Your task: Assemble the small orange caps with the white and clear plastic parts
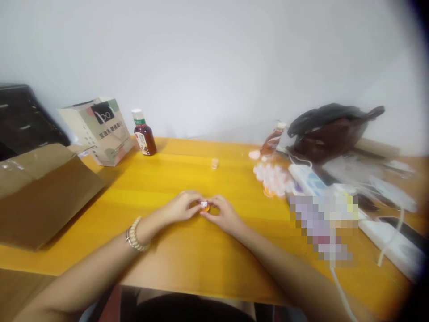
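Observation:
Over the middle of the yellow wooden table (187, 179), my left hand (186, 205) and my right hand (223, 213) meet at a small round orange-and-white object (205, 206). Fingers and thumb of each hand pinch it from its own side, covering much of it, so its exact kind cannot be made out. A beaded bracelet (135, 235) circles my left wrist. Beyond the hands stands a small clear, pale piece (215, 163). To the right lies a cluster of small pale round pieces (273, 178), blurred, with a bit of orange at its lower edge.
A cardboard box (47, 192) and a printed paper bag (107, 129) stand at left, near a dark red sauce bottle (145, 136). At right are another bottle (273, 139), a dark bag (331, 132), a power strip (310, 181), cables and a white box (392, 246).

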Demonstrator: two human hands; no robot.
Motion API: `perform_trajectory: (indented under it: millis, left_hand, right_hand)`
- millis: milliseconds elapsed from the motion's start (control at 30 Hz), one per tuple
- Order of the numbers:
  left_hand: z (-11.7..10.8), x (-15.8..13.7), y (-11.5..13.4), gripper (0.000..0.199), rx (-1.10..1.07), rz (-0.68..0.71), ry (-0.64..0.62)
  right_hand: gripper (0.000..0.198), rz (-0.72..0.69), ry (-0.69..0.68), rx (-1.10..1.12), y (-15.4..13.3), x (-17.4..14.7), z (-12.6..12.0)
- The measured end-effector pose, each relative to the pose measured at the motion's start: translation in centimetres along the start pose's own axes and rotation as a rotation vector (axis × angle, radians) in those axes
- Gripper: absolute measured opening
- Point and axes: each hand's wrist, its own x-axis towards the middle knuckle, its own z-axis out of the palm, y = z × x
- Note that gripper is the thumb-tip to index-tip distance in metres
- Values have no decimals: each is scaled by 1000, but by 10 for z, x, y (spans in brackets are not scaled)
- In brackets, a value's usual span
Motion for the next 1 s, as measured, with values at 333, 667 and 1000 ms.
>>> perform_trajectory:
  millis: [333,667,1000]
  left_hand:
    - [9,1,-9,20,-268,-85,63]
    - [4,42,-43,47,-219,-160,427]
    - [29,137,-71,55,-115,-102,297]
  right_hand:
    - [24,69,26,139,-3,0,-3]
    - [37,320,50,725,-18,1,-1]
    - [43,409,81,886,-15,1,-1]
